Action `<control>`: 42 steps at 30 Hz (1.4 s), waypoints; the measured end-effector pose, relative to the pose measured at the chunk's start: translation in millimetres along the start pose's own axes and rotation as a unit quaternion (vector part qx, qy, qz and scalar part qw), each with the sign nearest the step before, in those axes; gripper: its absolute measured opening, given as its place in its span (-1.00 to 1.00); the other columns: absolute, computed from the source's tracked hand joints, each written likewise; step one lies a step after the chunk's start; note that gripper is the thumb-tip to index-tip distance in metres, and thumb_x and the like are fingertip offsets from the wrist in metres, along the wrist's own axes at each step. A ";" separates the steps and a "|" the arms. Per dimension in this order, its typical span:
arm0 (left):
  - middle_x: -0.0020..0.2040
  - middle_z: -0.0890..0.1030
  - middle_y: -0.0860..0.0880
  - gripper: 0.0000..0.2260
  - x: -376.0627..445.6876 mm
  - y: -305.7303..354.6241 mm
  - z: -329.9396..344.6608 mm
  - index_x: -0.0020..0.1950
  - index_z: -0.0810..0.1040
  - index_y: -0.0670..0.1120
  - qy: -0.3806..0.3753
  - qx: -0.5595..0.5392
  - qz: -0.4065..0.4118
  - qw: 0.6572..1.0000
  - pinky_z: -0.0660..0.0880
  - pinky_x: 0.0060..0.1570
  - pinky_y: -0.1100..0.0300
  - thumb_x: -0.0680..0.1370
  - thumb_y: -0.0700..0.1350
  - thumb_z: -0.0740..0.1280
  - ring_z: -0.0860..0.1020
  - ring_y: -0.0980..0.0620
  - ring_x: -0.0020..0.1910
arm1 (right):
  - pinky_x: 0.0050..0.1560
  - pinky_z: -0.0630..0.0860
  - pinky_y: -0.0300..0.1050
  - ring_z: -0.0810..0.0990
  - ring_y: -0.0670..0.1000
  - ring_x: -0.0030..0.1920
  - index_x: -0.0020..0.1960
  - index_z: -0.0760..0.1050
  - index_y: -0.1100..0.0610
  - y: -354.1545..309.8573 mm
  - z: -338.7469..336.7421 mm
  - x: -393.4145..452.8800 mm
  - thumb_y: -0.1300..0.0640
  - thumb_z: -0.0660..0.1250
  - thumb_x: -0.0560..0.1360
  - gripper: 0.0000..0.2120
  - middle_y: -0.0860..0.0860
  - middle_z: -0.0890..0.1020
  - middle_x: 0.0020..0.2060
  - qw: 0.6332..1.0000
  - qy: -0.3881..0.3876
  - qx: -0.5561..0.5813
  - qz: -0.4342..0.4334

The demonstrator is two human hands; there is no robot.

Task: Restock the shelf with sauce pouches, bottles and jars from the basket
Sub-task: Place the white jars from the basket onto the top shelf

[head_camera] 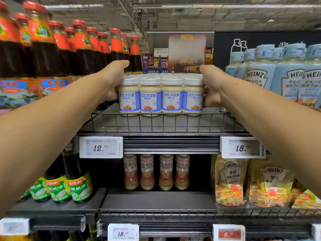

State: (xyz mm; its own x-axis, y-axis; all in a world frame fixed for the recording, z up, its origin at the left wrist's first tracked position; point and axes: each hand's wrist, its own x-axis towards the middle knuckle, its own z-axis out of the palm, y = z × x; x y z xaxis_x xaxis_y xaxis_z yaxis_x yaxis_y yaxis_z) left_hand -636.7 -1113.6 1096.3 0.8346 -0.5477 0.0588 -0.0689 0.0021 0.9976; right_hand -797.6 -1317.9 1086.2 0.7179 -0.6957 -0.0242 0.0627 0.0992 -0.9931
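Note:
A block of white-lidded salad dressing jars (161,96) with blue and white labels stands on the upper wire-fronted shelf (161,122), several jars across and several rows deep. My left hand (113,79) presses against the left side of the block, fingers wrapped behind the leftmost jar. My right hand (211,84) presses the right side the same way. Both arms reach forward from the lower corners. The basket is out of view.
Dark sauce bottles with red caps (83,47) crowd the left of the upper shelf, pale blue Heinz squeeze bottles (260,70) the right. Below stand dressing bottles (156,172), green-labelled bottles (69,186) and Heinz pouches (231,180). Price tags (101,147) hang on the shelf edges.

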 end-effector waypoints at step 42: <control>-0.01 0.52 0.24 -0.84 -214.2 -175.8 -52.7 0.09 0.58 -0.08 -0.033 0.336 0.518 0.786 0.38 0.17 0.36 0.52 -0.16 0.35 0.51 0.17 0.05 | 0.06 0.58 -0.21 0.64 -0.21 -0.07 -0.05 0.57 -0.08 230.7 -100.1 -261.1 0.04 0.42 0.40 -0.86 -0.22 0.66 -0.13 0.899 0.186 -0.323 -0.230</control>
State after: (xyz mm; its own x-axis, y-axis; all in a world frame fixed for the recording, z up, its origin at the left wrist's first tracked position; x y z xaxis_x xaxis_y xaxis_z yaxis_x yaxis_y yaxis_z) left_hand -774.5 -952.6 910.2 0.1105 -0.5860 0.8027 -0.9845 0.0458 0.1690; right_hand -1040.0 -1184.6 851.9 0.4301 -0.7585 0.4896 -0.2084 -0.6111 -0.7636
